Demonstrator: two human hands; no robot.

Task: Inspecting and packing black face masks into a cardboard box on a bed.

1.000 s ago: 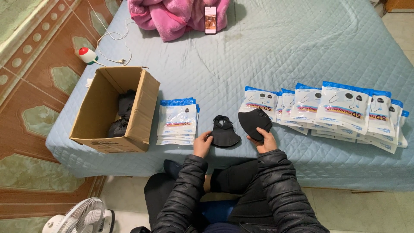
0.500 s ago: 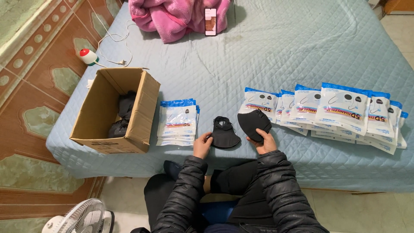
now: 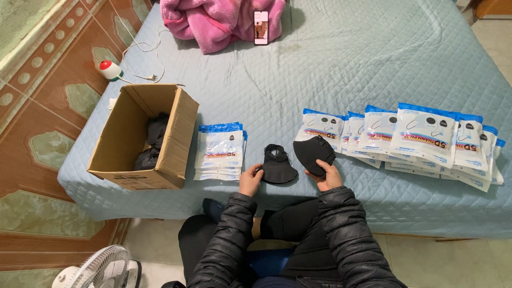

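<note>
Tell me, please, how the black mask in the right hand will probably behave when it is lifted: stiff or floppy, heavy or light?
The black mask looks like thin folded fabric, so it is probably light. It seems to keep a cupped shape in the right hand, so likely only half floppy. Its ear loops would probably dangle. Being soft, it should not roll.

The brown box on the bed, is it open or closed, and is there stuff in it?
Open. The cardboard box has its top flaps up, and dark things lie inside at the bottom; it is not full.
</note>
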